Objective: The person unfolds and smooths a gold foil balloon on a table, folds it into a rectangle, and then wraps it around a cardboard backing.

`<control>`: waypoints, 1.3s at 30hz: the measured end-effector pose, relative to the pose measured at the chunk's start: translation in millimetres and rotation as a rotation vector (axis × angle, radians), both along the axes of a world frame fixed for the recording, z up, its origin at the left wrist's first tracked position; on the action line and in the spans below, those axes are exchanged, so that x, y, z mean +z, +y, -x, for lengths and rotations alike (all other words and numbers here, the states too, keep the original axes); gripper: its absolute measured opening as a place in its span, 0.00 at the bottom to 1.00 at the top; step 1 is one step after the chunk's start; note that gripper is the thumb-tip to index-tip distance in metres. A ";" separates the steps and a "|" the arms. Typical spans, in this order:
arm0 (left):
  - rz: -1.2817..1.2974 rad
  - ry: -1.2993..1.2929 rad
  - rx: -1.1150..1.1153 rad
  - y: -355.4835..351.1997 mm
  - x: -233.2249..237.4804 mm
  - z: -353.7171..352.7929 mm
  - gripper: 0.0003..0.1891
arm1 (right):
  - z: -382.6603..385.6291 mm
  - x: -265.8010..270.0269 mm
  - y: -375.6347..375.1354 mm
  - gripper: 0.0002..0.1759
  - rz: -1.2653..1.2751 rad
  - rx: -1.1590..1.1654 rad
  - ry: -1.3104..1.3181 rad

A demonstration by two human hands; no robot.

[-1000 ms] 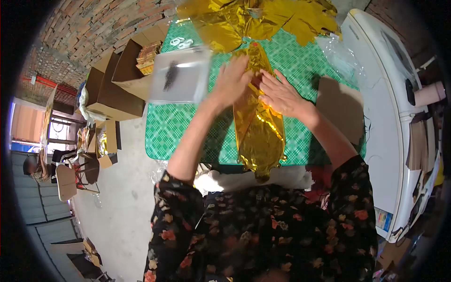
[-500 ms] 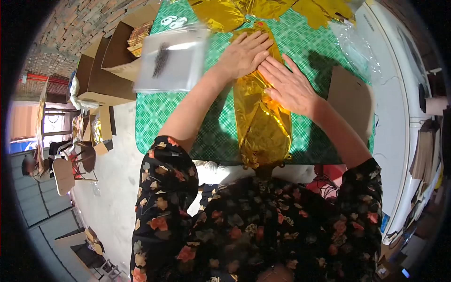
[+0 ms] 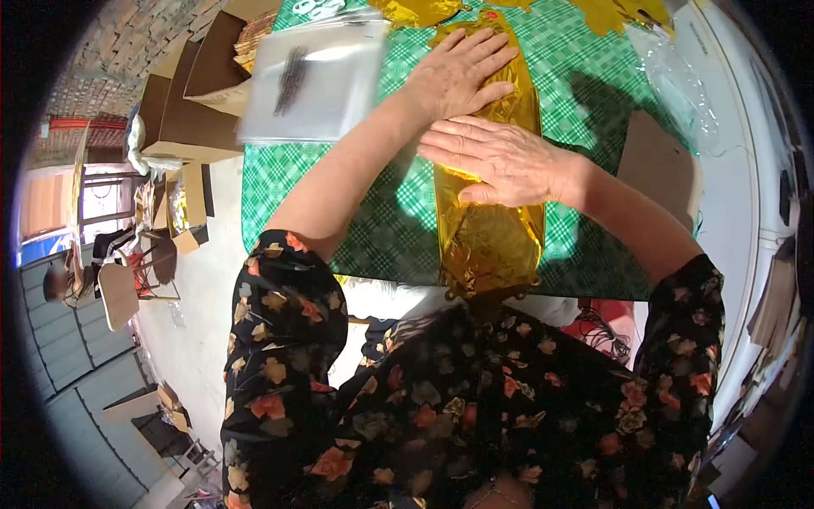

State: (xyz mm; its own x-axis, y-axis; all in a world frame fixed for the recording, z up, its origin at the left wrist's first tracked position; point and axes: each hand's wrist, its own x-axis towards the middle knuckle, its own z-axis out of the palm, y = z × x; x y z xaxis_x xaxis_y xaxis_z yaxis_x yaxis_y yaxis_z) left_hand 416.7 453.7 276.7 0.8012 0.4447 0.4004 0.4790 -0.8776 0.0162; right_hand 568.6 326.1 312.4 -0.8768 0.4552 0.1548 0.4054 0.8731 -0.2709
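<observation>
A long gold foil balloon, folded into a strip, lies flat on the green checked tablecloth and reaches the table's near edge. My left hand rests palm down on its far part, fingers stretched apart. Nearer to me, my right hand lies flat across the foil, its fingers straight and pointing left, just below my left hand. Neither hand grips anything. The foil beneath both palms is hidden.
Left of my hands lies a stack of clear plastic bags. Cardboard boxes stand beyond it. More gold foil lies at the back. To the right are a brown cardboard piece, clear plastic wrap and a white appliance.
My right hand has turned and slid left across the foil, now lying below my left hand instead of beside it. My left hand stays on the far part, with its fingers spread wider.
</observation>
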 end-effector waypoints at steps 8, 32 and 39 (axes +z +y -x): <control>0.015 0.019 -0.003 1.0 1.0 -0.3 0.38 | 8.9 -0.9 -20.1 0.49 -0.012 0.038 -0.029; 0.075 0.053 -0.035 1.1 12.4 0.9 0.37 | -9.6 16.9 -187.7 0.28 -0.198 -0.379 0.042; 0.077 0.074 -0.038 1.2 12.4 0.8 0.36 | 12.9 -11.5 -188.4 0.17 -0.385 -0.433 0.170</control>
